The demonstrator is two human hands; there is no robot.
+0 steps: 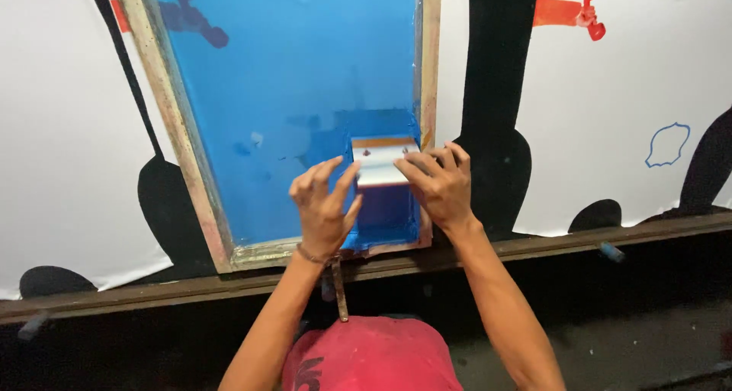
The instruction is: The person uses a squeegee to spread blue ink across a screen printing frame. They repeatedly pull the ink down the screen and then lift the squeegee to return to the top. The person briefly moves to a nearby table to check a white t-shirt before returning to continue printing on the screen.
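Squeegee (pixel 383 162) long axis across blue screen frame (pixel 171 124), pale ink-smeared blade, left hand (pixel 324 204) half-open touching its edge, right hand (pixel 438 181) gripping its end

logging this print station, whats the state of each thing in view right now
screen frame: lying flat on the table, mesh coated in blue ink
squeegee: standing in the frame's near right corner, blade down in blue ink
left hand: fingers spread, at the squeegee's left side
right hand: gripping the squeegee's right end
white sheets: spread flat, printed black and red
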